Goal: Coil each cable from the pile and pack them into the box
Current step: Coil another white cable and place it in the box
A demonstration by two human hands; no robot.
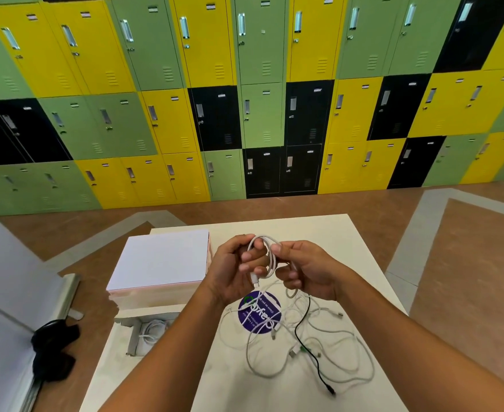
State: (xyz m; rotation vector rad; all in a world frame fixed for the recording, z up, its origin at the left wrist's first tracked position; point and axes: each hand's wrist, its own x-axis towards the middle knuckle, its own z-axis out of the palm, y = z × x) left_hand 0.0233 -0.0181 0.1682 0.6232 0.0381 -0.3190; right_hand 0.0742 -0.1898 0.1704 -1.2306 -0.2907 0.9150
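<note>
The cable (272, 260) is held in the air between both hands, wound into a small oval coil. The coil stands upright, its long axis running from the fingertips down toward the palms. Its plug (256, 281) hangs from the lower end, pointing down. The left hand (233, 270) has its fingers curled round the coil's left side. The right hand (307, 273) pinches the right side with thumb and bent fingers, and the loose tail drops from under those fingers.

Just below the right hand's fingers lies the pile (319, 343) of tangled white leads, with a black lead (301, 331) crossing it. A purple sticker (259, 312) lies below the left hand's fingers, partly under the leads.

Left of the left hand's fingers sits a flat white carton (161, 260). Nearer, beside the left forearm, is the open box (131, 337), with a coiled white lead (152, 331) inside. All rest on a pale table (319, 230).
</note>
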